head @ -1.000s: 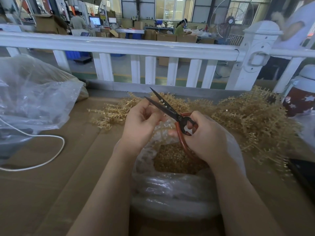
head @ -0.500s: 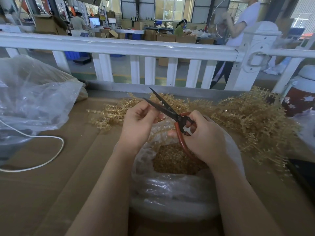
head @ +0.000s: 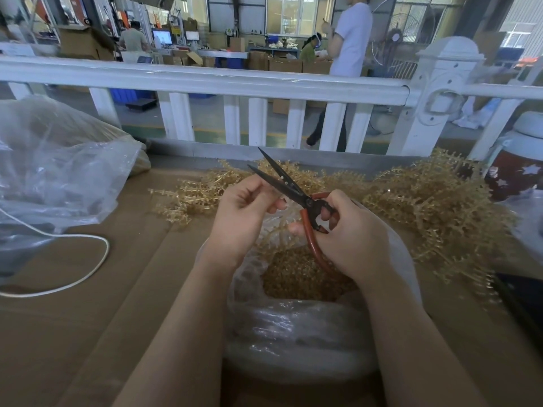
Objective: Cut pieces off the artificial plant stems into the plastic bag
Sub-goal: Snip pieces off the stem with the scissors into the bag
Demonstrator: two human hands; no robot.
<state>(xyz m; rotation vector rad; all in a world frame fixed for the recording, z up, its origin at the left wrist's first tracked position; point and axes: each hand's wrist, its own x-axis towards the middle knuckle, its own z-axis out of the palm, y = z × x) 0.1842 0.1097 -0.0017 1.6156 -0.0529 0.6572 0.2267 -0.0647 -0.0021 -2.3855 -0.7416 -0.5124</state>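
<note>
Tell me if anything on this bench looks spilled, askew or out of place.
Nothing stands out. The cut pieces lie inside the plastic bag, none spilled on the cardboard that I can see. The right hand holds the scissors open over the bag. The uncut stems are heaped loosely behind it.

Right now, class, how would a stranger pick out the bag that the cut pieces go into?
Start at the white fence, then drop to the hands holding scissors. Directly below sits a clear plastic bag, open-mouthed, with golden cut bits inside; the other clear bag, far left, shows none.
</note>
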